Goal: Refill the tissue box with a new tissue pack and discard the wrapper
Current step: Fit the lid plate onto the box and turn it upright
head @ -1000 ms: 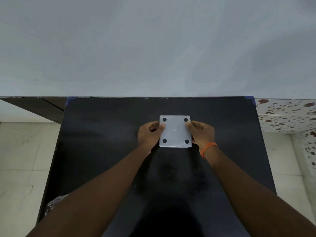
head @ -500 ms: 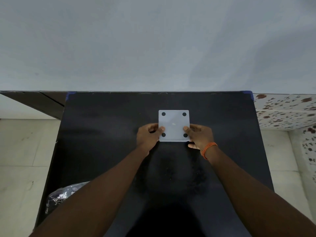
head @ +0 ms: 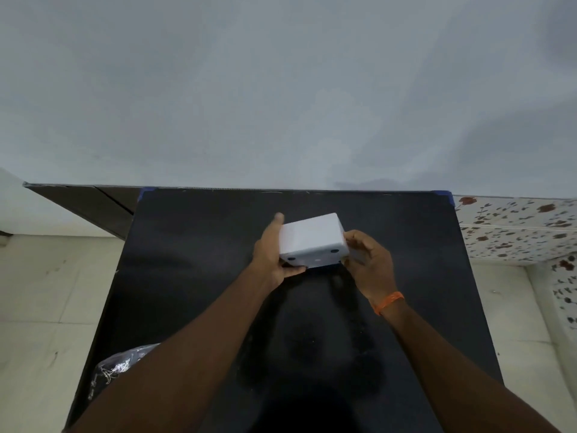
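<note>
A crinkly clear plastic bag sits at the black table's near-left edge; the left hand grips the left side of the white square plastic tissue box, tilted over the table's middle, footed underside facing the camera; the right hand, orange wristband on, clasps its right side.

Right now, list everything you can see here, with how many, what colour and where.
Tissue box: one, white, held over the table's far middle, tipped so its dark-dotted face points toward the camera.
Table: one, black, centre.
Plastic bag: one, dark and crinkly, beside the table's near-left edge.
Wristband: one, orange, right wrist.
Left hand: one, gripping the box's left side.
Right hand: one, at the box's right side.
</note>
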